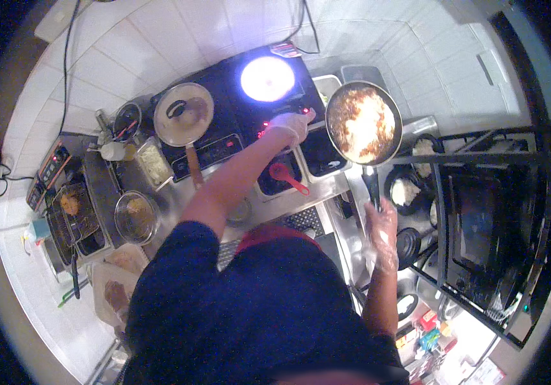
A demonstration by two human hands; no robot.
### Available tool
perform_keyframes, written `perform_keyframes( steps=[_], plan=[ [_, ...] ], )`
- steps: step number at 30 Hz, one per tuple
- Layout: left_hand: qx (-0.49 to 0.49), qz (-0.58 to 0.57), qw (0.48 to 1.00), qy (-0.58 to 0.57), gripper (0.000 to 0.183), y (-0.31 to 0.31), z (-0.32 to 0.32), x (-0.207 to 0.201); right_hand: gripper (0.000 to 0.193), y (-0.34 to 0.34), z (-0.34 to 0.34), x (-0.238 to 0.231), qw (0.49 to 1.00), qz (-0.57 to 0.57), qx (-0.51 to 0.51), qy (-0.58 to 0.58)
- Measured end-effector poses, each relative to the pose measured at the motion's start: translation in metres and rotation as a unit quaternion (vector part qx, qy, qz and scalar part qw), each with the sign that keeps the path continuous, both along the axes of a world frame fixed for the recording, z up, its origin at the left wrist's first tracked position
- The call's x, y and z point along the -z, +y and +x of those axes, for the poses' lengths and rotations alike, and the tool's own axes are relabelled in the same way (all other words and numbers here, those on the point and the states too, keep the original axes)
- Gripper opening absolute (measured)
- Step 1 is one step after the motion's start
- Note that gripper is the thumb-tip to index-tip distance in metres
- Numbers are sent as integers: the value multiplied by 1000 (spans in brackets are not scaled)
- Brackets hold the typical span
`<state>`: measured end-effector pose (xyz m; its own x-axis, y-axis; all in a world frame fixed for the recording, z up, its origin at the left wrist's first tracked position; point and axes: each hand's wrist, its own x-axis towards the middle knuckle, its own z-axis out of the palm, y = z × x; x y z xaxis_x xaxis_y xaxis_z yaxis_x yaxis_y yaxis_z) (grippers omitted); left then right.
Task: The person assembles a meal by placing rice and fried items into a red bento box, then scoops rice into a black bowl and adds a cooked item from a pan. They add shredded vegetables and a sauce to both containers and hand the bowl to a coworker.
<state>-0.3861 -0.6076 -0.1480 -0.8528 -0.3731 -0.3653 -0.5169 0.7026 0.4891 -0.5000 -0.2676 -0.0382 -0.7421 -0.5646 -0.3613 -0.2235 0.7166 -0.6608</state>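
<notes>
My right hand (pixel 383 236), in a clear glove, is closed around the black handle of a frying pan (pixel 335 142). The pan is lifted off the cooktop to the right, and browned food (pixel 352 119) in it is partly washed out by glare. My left hand (pixel 290 130), also gloved, reaches across to the control panel of the black induction cooktop (pixel 240 106). A finger is stretched out by a red-lit button; the other fingers are hard to make out. Behind that hand, a round cooking zone (pixel 267 79) glows bright white.
A second pan with a lid (pixel 184 115) sits on the left burner. A red scoop (pixel 282 172) lies in a sunken container near my left forearm. Fryer baskets (pixel 73 212) and a round strainer (pixel 136 218) are at left. A black rack (pixel 442 212) with black bowls stands at right.
</notes>
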Motion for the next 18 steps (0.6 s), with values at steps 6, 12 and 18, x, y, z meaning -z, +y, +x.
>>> perform_keyframes(
  steps=[6,12,18],
  plan=[
    [-22,-78,997,-12,41,14,-34,5,16,100,41,-9,979,-84,139,-120],
    [-126,-94,982,107,30,38,-21,-3,21,204,76,13,973,-136,57,175],
    [175,42,973,144,28,179,61,9,11,331,126,13,928,-164,301,-144]
  ],
)
